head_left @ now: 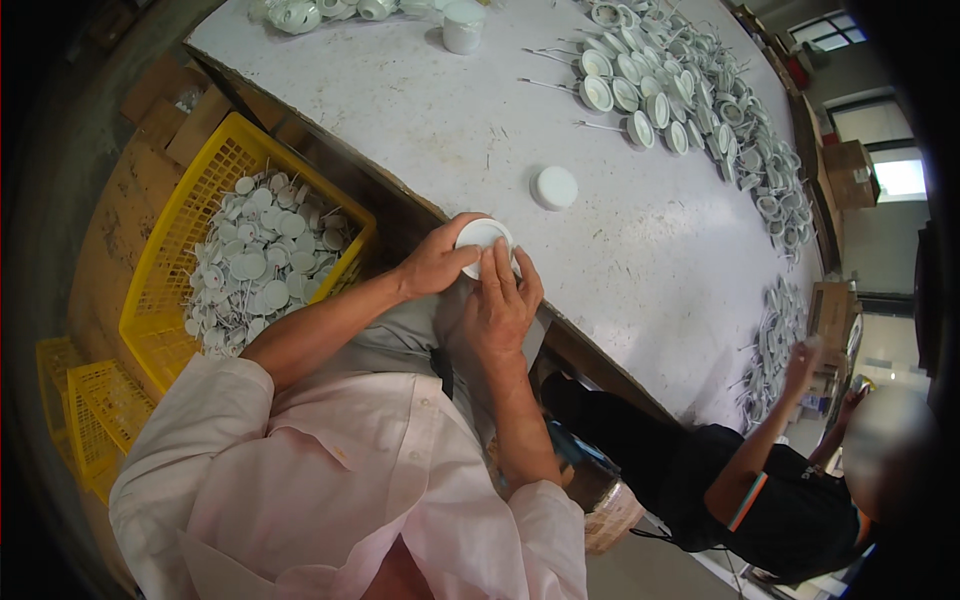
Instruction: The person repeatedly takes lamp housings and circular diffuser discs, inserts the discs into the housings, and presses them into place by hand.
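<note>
Both hands together at table edge: left hand (432,265) & right hand (500,305) clamp small round white plastic cap (482,238), flat face up, no long axis | cardboard boxes (850,172) far right.

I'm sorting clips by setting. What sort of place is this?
Probably a small factory assembly bench: rows of identical white round parts on a worktable, a yellow crate full of them, and both hands working one.

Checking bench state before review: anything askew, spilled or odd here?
Nothing looks spilled or damaged. One white round cap lies alone on the table, apart from the rows of white parts at the far side. Both hands, left and right, hold a white cap at the table edge.
</note>
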